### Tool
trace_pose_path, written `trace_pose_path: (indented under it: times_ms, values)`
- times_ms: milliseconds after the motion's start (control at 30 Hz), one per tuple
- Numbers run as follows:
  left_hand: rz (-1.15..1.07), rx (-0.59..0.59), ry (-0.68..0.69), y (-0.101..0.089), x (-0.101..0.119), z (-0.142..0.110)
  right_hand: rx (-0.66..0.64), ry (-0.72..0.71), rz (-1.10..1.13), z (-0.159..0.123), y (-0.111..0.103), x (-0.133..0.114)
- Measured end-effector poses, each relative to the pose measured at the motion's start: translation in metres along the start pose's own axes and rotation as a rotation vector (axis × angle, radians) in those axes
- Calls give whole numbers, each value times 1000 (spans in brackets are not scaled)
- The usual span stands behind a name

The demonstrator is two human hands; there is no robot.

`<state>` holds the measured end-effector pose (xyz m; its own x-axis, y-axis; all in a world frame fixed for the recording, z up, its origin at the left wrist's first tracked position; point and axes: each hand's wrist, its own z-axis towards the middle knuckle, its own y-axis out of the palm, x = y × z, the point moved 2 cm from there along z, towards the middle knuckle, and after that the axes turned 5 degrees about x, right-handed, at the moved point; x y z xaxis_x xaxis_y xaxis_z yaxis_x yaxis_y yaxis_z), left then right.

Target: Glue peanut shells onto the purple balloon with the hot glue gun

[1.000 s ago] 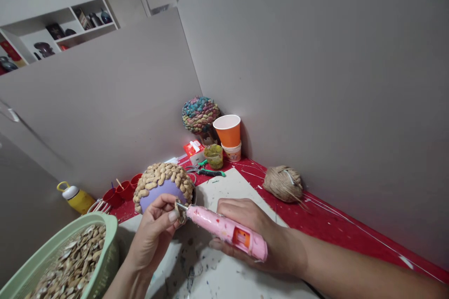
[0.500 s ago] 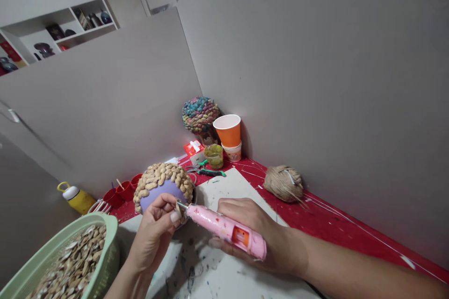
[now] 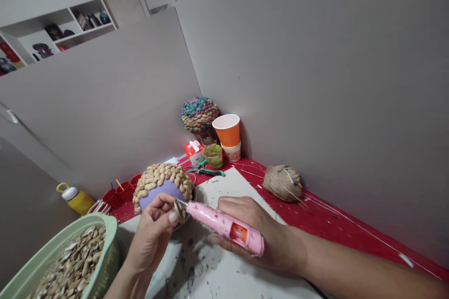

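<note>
My right hand is wrapped round a pink hot glue gun, its metal nozzle pointing left. Between the fingertips of my left hand is a peanut shell, and the nozzle tip meets it or sits right against it. Just behind my left hand rests a purple ball, its top and sides covered with rows of peanut shells; a bare purple patch faces me. The ball's lower part is partly hidden by my left hand.
A green basket of shells stands at the lower left. Behind are red cups, a yellow bottle, pliers, an orange paper cup and a colourful shell-covered mushroom shape. Twine lies right of the stained board.
The rear of the glue gun has shifted very slightly left and up. The shell in my left fingers is turned a little. Both hands keep their hold.
</note>
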<state>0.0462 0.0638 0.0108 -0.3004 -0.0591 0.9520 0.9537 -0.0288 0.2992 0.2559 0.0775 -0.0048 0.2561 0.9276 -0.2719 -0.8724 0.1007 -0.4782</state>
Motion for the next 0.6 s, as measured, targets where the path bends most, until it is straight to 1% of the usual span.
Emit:
trace_pose_path:
  times_ms: [167,600]
  values:
    - [-12,9,0,0,0,1,2,-12,-11,-1,0,0]
    - [-22,22,22,-1,1,1,-32,37,-11,-1,0,2]
